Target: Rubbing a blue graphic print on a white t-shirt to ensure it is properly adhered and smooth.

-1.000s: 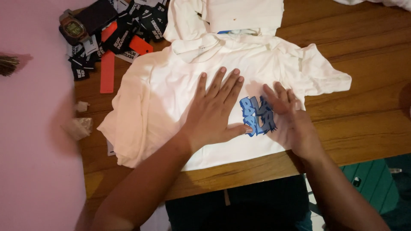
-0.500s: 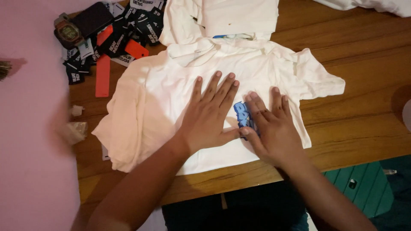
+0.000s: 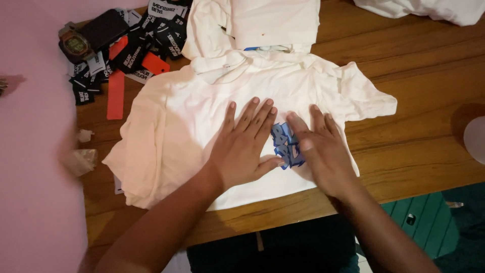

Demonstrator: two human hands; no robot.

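A white T-shirt (image 3: 182,116) lies spread flat on a wooden table (image 3: 414,151). A blue printed graphic (image 3: 285,146) shows on the shirt between my two hands. My left hand (image 3: 245,146) rests palm-down on the shirt's middle, fingers spread and pointing away from me. My right hand (image 3: 323,151) lies flat just right of the graphic, covering part of it. Neither hand holds anything.
Folded white garments (image 3: 257,23) lie behind the shirt, and more white cloth (image 3: 429,9) at the far right. A pile of black tags and orange strips (image 3: 126,50), a wristwatch (image 3: 76,44) and a dark phone sit at the back left. Crumpled scraps (image 3: 81,159) lie left.
My right hand has slid back to the right across the shirt, uncovering more of the blue graphic. My left hand stays pressed flat in place.
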